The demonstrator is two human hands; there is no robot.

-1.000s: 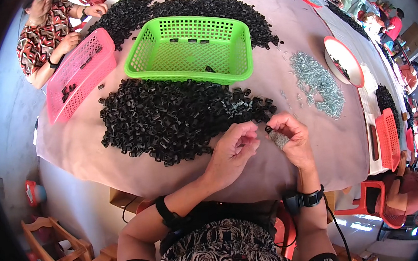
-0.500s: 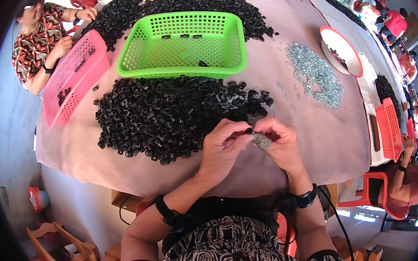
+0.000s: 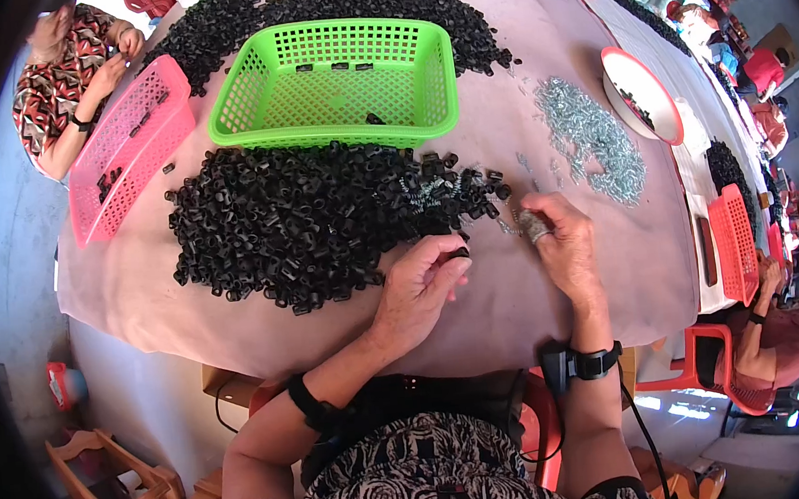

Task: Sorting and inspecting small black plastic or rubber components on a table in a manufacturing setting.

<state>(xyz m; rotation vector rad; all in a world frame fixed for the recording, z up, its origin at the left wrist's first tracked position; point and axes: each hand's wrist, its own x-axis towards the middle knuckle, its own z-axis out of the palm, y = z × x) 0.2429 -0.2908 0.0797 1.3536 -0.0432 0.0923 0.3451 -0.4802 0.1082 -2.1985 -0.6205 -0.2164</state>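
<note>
My left hand (image 3: 419, 288) pinches a small black plastic part (image 3: 458, 253) at the front right edge of a heap of black plastic parts (image 3: 274, 227). Apart from it, my right hand (image 3: 565, 243) has its fingers bent together over the table, with a grey wrap (image 3: 532, 226) around one finger. What its fingertips hold, if anything, is hidden. Close beside them lie a few loose metal springs (image 3: 508, 225). More springs (image 3: 436, 192) are mixed into the right end of the black heap.
Behind the heap stands a green basket (image 3: 337, 133) with several black parts inside. A pink basket (image 3: 133, 154) is at left, near another person (image 3: 72, 88). Farther right lie a spread pile of springs (image 3: 590, 142) and a white, red-rimmed bowl (image 3: 641, 95). Other people work along the right.
My hands were together at the small part and have separated. The right has moved right, to the loose springs; the left has drawn slightly down and left with the black part.
</note>
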